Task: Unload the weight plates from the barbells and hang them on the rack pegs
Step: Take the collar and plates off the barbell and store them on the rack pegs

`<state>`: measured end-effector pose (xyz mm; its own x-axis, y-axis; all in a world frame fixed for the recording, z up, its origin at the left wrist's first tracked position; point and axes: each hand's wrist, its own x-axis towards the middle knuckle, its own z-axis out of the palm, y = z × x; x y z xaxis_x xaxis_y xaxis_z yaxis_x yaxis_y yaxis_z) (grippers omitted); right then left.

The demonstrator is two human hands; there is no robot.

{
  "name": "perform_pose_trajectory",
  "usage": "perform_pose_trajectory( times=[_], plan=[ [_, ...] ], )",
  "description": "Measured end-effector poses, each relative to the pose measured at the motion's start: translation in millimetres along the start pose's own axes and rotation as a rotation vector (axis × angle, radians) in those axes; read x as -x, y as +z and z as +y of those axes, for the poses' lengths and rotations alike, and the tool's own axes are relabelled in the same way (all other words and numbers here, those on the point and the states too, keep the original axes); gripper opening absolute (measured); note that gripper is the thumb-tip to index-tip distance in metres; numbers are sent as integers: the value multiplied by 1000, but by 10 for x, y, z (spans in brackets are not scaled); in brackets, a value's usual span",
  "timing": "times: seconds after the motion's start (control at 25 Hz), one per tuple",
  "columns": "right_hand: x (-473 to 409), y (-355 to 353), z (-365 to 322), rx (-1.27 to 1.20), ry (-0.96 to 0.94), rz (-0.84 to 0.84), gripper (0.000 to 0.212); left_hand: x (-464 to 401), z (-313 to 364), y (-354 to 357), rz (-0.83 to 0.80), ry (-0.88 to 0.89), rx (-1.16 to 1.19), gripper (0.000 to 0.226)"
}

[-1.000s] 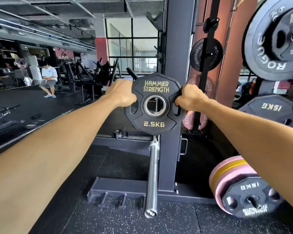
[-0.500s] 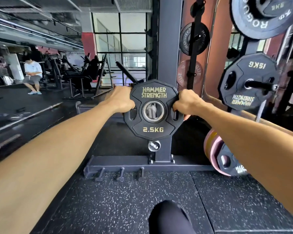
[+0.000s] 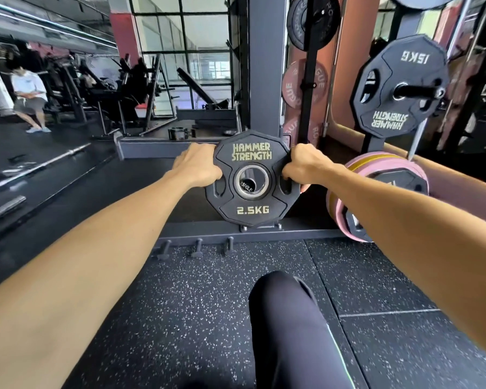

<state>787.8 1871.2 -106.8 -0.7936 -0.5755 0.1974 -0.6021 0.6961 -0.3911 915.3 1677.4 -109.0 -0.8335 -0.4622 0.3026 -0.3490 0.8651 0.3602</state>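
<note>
Left hand (image 3: 198, 165), right hand (image 3: 303, 167) grip 2.5KG plate (image 3: 250, 203) — upright.

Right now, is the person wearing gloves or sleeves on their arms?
No. The left hand and right hand wear no gloves, rings or watch, and both forearms show no sleeves. The only clothing in view is a black legging with a thin green stripe.

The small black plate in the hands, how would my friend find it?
Find the tall dark rack post in the middle. Just below, the left hand and right hand grip the small black plate. Unlike the bigger 15KG plate, it reads 2.5KG.
</note>
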Motion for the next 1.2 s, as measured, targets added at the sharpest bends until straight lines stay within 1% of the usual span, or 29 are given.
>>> perform_pose_trajectory(
  times=[0.28,0.6,0.72,0.88,0.96,1.04,1.08,1.2],
  plan=[
    [-141,228,68,-11,31,-57,17,-102,-111,214,-23,-7,-21,14],
    [-472,426,128,4,29,-45,13,-378,-220,404,-11,-44,-49,19],
    [-539,525,143,18,19,-51,11,-445,-283,500,11,-66,-79,19],
    [-575,586,180,33,-12,2,12,-452,-320,586,77,-54,-118,20],
    [-549,637,204,37,-24,60,8,-407,-321,624,129,-32,-133,30],
    [-518,689,214,51,-39,111,21,-368,-307,657,165,-27,-144,49],
    [-514,709,217,62,-44,126,27,-355,-305,670,179,-30,-145,55],
    [-576,737,231,41,-37,125,33,-366,-287,684,183,-28,-151,57]
  ],
)
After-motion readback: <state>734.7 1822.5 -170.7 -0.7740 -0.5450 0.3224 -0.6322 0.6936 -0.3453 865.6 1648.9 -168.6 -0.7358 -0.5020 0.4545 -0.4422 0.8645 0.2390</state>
